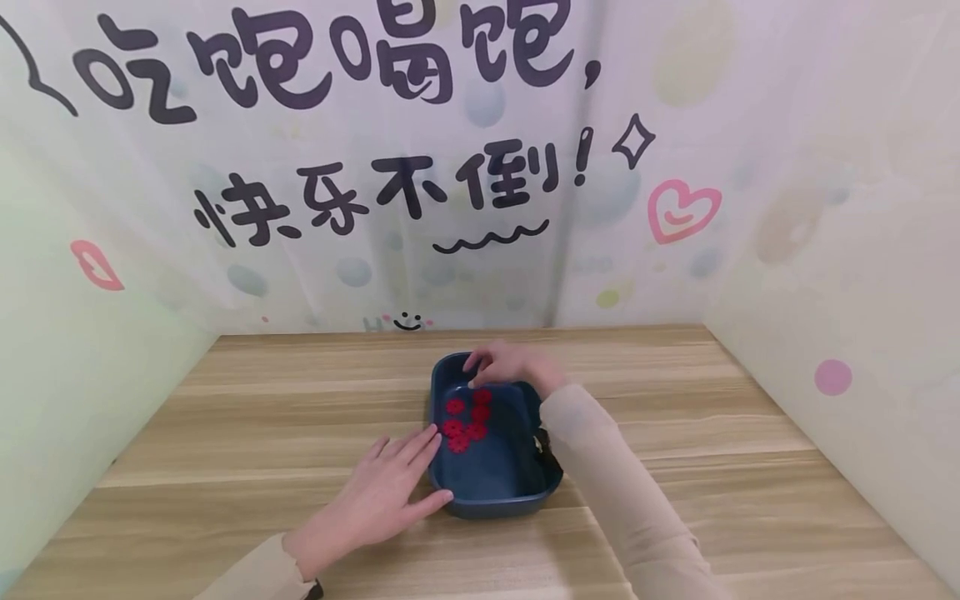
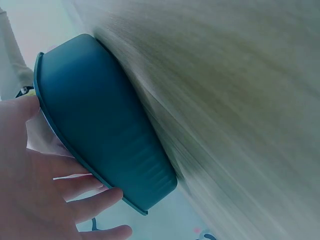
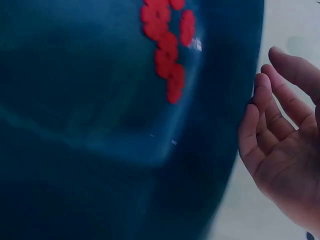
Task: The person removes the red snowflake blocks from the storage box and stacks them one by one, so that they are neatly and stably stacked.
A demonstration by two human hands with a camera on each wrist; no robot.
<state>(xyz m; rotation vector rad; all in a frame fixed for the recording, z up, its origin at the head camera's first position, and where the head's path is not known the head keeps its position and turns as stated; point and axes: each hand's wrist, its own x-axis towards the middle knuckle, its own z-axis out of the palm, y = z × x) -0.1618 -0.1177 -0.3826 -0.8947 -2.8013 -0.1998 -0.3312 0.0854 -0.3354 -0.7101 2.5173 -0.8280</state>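
A dark blue basin (image 1: 487, 483) with rounded corners stands on the wooden table. Inside, toward its left side, lie several small red flower-shaped pieces (image 1: 458, 428), also visible in the right wrist view as red scalloped discs (image 3: 167, 55). My left hand (image 1: 386, 492) rests at the basin's left rim with its fingers spread. In the left wrist view, that hand (image 2: 55, 175) lies along the rim of the tilted-looking basin (image 2: 100, 120). My right hand (image 1: 506, 365) hovers over the basin's far end. Its fingers (image 3: 265, 145) are loosely bent, with nothing seen between them and the thumb.
The wood-grain table (image 1: 300, 400) extends on both sides of the basin. Behind it hangs a pale printed backdrop (image 1: 480, 283) with dark lettering, and light side panels (image 1: 847, 317) close in left and right. A dark wrist device (image 1: 547, 452) on the right arm overlaps the basin's right edge.
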